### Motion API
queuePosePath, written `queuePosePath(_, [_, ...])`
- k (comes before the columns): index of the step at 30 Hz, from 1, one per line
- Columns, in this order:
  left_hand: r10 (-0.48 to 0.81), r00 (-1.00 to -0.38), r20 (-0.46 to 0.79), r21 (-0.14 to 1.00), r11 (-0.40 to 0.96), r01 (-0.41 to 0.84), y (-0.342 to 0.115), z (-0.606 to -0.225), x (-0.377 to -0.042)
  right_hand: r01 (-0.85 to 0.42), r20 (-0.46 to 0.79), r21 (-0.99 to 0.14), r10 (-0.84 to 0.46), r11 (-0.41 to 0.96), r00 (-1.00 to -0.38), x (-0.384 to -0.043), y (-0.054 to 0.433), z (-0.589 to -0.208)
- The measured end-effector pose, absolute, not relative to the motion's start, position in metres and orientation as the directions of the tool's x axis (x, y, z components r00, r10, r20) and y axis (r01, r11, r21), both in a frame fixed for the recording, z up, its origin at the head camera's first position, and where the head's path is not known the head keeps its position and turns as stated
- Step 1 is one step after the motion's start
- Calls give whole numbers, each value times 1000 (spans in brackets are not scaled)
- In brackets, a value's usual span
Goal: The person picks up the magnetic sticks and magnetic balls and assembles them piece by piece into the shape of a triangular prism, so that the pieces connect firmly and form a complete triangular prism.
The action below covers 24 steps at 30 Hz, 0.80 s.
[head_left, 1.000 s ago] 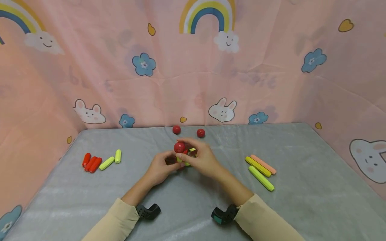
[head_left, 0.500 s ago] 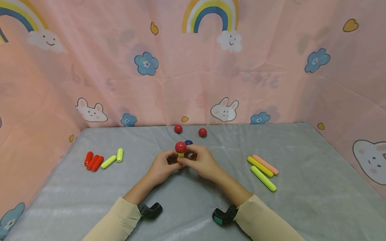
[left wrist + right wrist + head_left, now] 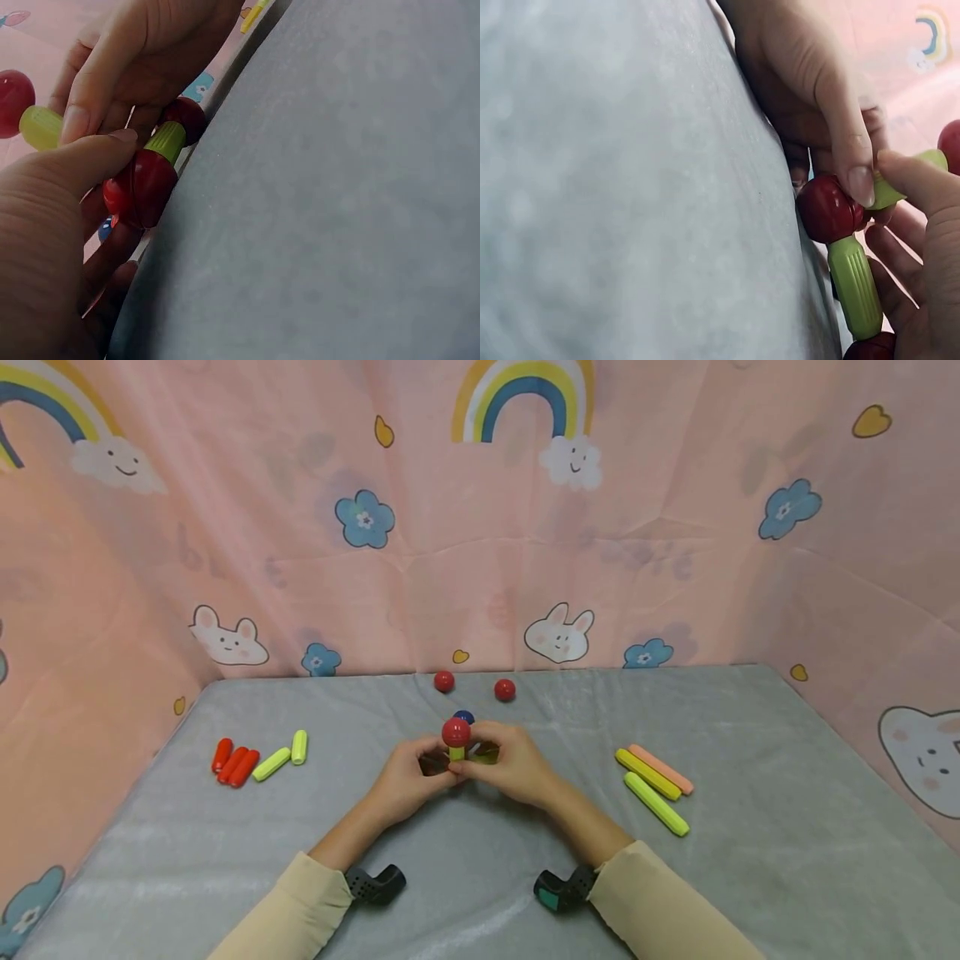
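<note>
Both hands work on a toy built of shiny balls and ribbed yellow-green rods, close over the grey table. My left hand [image 3: 408, 777] holds a red ball [image 3: 142, 187] at the toy's near corner, its thumb on top. From that ball, a ribbed rod [image 3: 855, 289] runs to another red ball [image 3: 870, 349]. My right hand [image 3: 517, 768] pinches an upright yellow-green rod [image 3: 885, 196] between thumb and fingers, right at the corner ball. Atop this rod sits a red ball [image 3: 456, 732]. Behind it shows a dark blue ball [image 3: 464, 717]. The fingers hide much of the toy.
Two loose red balls, a left one [image 3: 444, 681] and a right one [image 3: 505, 690], lie near the table's back edge. Short red rods [image 3: 243, 768] and green rods [image 3: 272, 764] lie left. Longer yellow [image 3: 648, 774], green [image 3: 656, 804] and peach rods [image 3: 662, 768] lie right.
The ball-topped rod between the hands has come upright and shifted slightly right. The blue ball behind, hidden at first, has come into view. The loose pieces stay put.
</note>
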State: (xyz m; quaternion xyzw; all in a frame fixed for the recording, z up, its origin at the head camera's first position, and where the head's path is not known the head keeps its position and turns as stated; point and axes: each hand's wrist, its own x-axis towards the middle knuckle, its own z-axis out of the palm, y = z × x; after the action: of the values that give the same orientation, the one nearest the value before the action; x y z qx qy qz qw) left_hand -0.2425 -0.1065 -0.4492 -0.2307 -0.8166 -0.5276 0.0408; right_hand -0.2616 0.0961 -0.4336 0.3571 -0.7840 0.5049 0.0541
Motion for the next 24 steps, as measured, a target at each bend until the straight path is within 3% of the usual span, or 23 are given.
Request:
queuePosePath(6, [355,-868,348,819,336,465,-107,-452,-242,-630,446,-739,-527,239,-723,-263,98,-432])
queuePosePath(14, [350,-878,326,814,369,449,-106,-451,-241,-576,380,-770,-530,273,-758,-263,100,-430])
queuePosePath(24, [342,-886,314,813,384,437,-106,-450,-241,-593,414,-759,-505,268,-757,-261,96,-431])
